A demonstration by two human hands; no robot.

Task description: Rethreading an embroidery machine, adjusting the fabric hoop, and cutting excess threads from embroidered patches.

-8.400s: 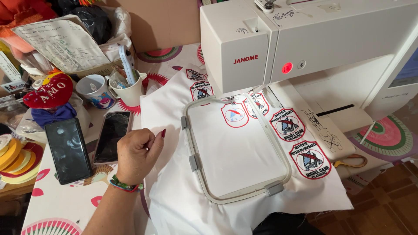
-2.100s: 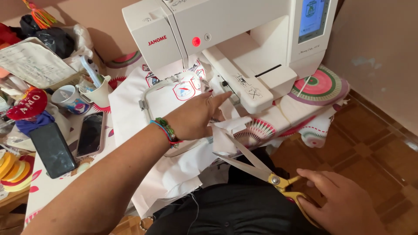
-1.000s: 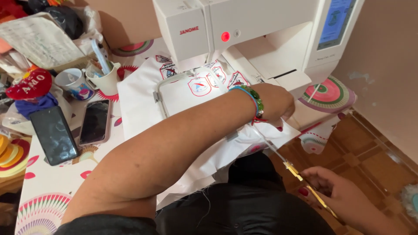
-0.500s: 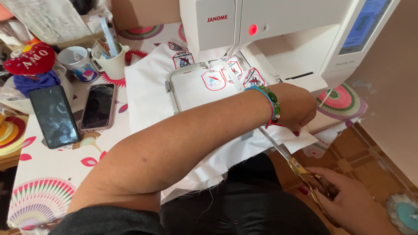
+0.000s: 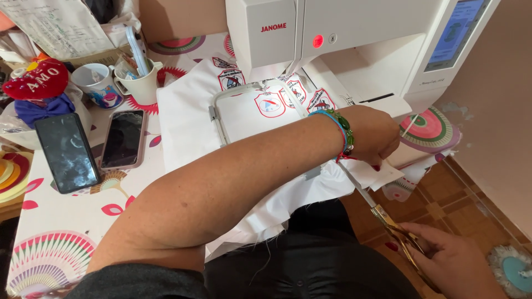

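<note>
Now left hand point(image 5: 376, 134) pinches the white cloth point(image 5: 372, 173) by the machine point(image 5: 354, 50); right hand point(image 5: 451, 261) grips the scissors point(image 5: 372, 204).

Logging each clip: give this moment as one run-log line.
left hand: pinching white fabric edge | right hand: grip on gold-handled scissors, blades at fabric | white embroidery machine: hoop mounted

Left hand point(image 5: 374, 135): bare forearm, no sleeve below elbow. Wrist wears stacked bracelets point(image 5: 342, 132): blue band, green beaded strand, thin red thread beneath. Red-painted nails, one visible at fingertip. Dark grey short sleeve point(image 5: 133, 281) at upper arm. Right hand point(image 5: 451, 263): bare, no rings or bands seen, red polish on nail. Dark black garment point(image 5: 310, 260) over lap.
</note>
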